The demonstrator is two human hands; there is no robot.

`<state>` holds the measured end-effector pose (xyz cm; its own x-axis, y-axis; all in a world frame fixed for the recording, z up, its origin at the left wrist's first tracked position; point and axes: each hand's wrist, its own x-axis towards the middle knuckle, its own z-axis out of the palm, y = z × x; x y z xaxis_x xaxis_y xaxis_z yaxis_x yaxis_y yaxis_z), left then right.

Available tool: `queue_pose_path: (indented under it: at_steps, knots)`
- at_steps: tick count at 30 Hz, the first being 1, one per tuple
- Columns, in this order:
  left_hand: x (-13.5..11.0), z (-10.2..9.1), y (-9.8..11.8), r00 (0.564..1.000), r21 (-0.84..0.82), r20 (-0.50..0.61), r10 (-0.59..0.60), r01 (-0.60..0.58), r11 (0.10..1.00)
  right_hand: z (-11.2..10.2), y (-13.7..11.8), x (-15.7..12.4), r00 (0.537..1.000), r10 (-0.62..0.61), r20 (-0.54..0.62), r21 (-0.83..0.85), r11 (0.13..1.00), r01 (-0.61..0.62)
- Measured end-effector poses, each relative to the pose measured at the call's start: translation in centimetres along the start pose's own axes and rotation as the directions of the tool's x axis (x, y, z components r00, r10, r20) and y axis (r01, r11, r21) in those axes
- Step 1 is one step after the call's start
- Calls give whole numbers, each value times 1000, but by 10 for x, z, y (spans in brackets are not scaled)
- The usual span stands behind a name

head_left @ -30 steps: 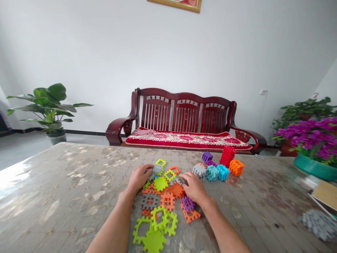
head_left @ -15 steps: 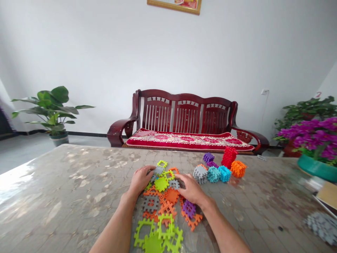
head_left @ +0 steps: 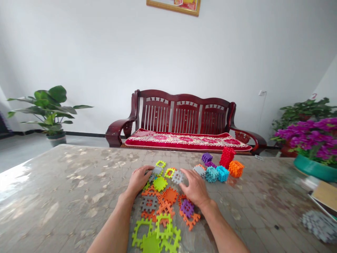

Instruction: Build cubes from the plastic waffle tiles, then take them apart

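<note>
My left hand (head_left: 139, 179) is closed on the edge of a plain grey interlocking tile (head_left: 157, 171) over the far end of a loose pile. Between the thumb and fingers of my right hand (head_left: 194, 186) is the edge of a grey lattice tile (head_left: 177, 176). Just behind that one is a yellow-green frame tile (head_left: 170, 172). A solid yellow-green tile (head_left: 160, 183) lies between my hands. Closer to me are orange tiles (head_left: 170, 195), a dark grey lattice tile (head_left: 149, 203), a purple tile (head_left: 187, 208) and several yellow-green tiles (head_left: 151, 243).
Right of my right hand stand stacks of tiles: grey (head_left: 199, 170), teal (head_left: 211, 174), blue (head_left: 222, 174), orange (head_left: 236, 169), red (head_left: 227, 157) and purple (head_left: 206, 157). Grey tiles (head_left: 318, 226) and a flower pot (head_left: 316, 168) sit at the table's right. A wooden bench (head_left: 184, 102) stands beyond.
My right hand has moved slightly away from me and right, taking the grey lattice tile off the pile's middle. The left hand stays at the plain grey tile. The view has shifted slightly.
</note>
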<state>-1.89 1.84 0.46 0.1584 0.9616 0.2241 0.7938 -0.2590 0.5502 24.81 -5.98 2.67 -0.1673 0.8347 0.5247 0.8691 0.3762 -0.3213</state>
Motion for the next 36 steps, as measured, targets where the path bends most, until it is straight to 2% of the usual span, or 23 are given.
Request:
queue_pose_path:
  at_steps: [3, 7, 11, 15, 19, 23, 26, 28, 32, 36]
  knots:
    - [0, -1, 0, 1000, -7, 7, -3, 3, 1000, -7, 8, 2, 990, 34, -134, -53, 998, -41]
    - [0, -1, 0, 1000, -11, 8, -7, 7, 1000, -23, 24, 7, 946, 151, -287, -104, 977, -188]
    - [0, 0, 0, 1000, -9, 5, 8, -8, 1000, -34, 39, 7, 907, 277, -317, -149, 930, -336]
    - [0, 0, -1, 1000, 0, 4, 5, -5, 1000, -34, 47, 3, 892, 344, -295, -194, 892, -408]
    - [1, 1, -2, 1000, 0, 0, 11, -11, 1000, -33, 48, 1, 893, 327, -309, -233, 885, -404]
    - [0, 1, -2, 1000, 1, 0, 27, -27, 1000, -28, 38, 3, 920, 163, -356, -162, 959, -232]
    - [-1, 1, -1, 999, -19, 7, 53, -53, 998, -17, 21, 4, 962, 57, -266, -55, 996, -75]
    - [-2, -1, 1, 998, -40, 13, 66, -65, 997, -7, 8, 2, 985, 42, -168, 20, 999, -39]
    - [-3, -4, 7, 998, -69, 25, 60, -59, 996, 10, -7, -4, 998, 55, 16, 130, 990, -56]
    - [-4, -6, 13, 998, -28, 33, 58, -57, 998, 20, -6, -7, 991, 87, 99, 177, 979, -103]
